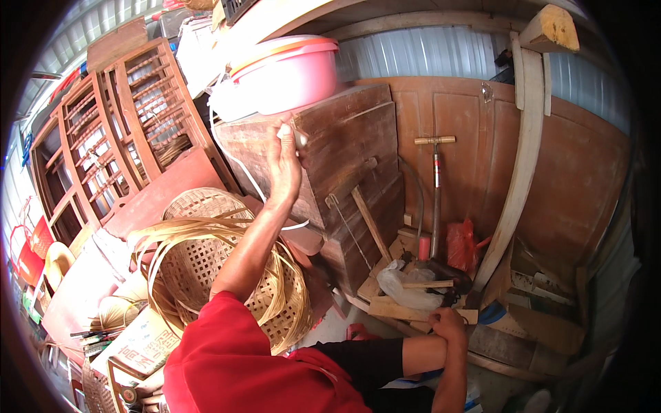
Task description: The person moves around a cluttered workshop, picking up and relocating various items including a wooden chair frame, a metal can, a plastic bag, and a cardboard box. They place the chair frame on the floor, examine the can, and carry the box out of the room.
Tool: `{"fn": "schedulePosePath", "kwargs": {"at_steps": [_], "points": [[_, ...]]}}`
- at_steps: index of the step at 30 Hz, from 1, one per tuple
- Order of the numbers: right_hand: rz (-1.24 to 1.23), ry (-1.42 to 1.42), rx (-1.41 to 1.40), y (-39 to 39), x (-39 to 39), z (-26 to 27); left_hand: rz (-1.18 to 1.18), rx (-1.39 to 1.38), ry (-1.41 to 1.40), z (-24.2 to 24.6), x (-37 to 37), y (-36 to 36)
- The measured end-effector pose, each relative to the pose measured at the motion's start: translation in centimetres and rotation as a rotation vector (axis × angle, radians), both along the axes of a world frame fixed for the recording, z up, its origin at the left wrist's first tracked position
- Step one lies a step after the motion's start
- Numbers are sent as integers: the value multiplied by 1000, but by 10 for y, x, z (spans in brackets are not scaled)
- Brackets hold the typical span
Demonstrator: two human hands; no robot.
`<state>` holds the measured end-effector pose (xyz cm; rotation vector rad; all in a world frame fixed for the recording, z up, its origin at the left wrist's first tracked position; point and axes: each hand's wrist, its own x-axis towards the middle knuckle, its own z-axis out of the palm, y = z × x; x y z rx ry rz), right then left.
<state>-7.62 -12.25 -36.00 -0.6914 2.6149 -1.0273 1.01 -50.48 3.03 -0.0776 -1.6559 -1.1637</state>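
Note:
My left hand (285,168) is raised at the near top corner of a dark wooden chest (351,124). A small pale patch shows at its fingertips; whether this is an object or bright fingers I cannot tell. A white cord (242,168) hangs beside that wrist. My right hand (447,324) is low by my bent knee, its fingers curled near the end of a light wooden board (400,311). What it may hold is hidden. Just beyond it lie a crumpled clear plastic bag (408,284) and a wooden strip (427,284).
A pink plastic basin (297,75) stands on the chest. Woven bamboo baskets (199,263) sit under my left arm. A hand pump (436,191) and a red plastic bag (461,245) stand by a wooden panel (465,118). A timber post (521,180) leans at right.

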Motion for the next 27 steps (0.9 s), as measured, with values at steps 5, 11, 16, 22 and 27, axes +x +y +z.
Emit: {"fn": "schedulePosePath", "kwargs": {"at_steps": [5,11,16,22,27], "points": [[-23,91,-9,9,4,2,-38,-117,167,20,15,-6],[-54,-66,48,7,11,10,-109,58,-1,3,34,-32],[-30,47,-5,8,7,-8,49,-85,4,17,57,-42],[-49,2,-5,9,16,9,298,-120,-114,57,99,-67],[-39,45,-18,-2,18,18,420,-105,-255,164,130,-139]]}}
